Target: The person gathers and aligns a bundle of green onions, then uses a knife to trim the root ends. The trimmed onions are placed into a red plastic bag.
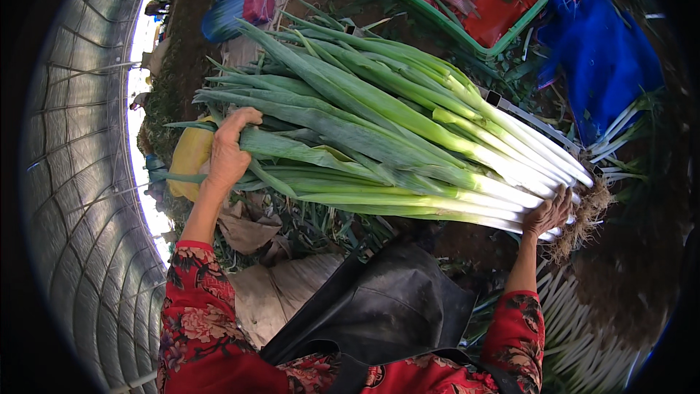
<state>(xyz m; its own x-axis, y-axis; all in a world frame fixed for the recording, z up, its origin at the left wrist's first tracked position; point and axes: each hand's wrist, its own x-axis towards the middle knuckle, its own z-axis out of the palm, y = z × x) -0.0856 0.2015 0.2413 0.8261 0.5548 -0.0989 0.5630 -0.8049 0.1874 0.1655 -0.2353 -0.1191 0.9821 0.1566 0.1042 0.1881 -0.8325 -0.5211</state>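
A thick pile of large green onions lies across in front of me, leaves to the left and white stems to the right. Its dark, earthy roots hang at the right end. At the leaf end, my left hand curls around some of the green leaves. My right hand rests over the white stems just short of the roots, fingers spread across them. Part of a metal frame shows along the far side of the pile; what bears the middle is hidden.
A green plastic crate holding red material stands beyond the pile. Blue sheeting lies to its right. Many more green onions lie on the soil at lower right. A yellow bag sits past my left hand. Wrapped bundles lie at upper left.
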